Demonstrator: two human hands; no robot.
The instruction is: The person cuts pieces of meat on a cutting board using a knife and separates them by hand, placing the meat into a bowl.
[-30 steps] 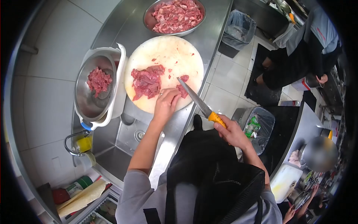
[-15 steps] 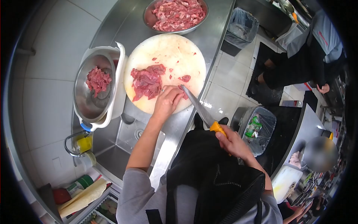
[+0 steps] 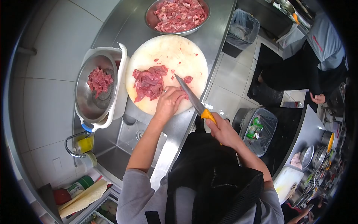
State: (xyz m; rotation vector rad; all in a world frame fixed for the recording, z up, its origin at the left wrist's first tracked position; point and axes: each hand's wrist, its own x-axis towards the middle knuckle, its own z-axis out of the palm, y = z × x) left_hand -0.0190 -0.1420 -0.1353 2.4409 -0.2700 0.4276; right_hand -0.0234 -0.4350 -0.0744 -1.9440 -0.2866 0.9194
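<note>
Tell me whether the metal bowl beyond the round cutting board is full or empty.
Mostly full: raw meat covers most of the bowl's inside, leaving bare metal along one side.

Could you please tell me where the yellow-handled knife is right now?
In the head view, the knife is in the right hand, its blade over the right side of the round board, beside the left hand.

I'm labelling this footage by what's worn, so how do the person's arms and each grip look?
Both sleeves are grey and short, ending around the elbows. The left grip is ungloved, with a slim silvery ring; the right grip is also ungloved.
</note>
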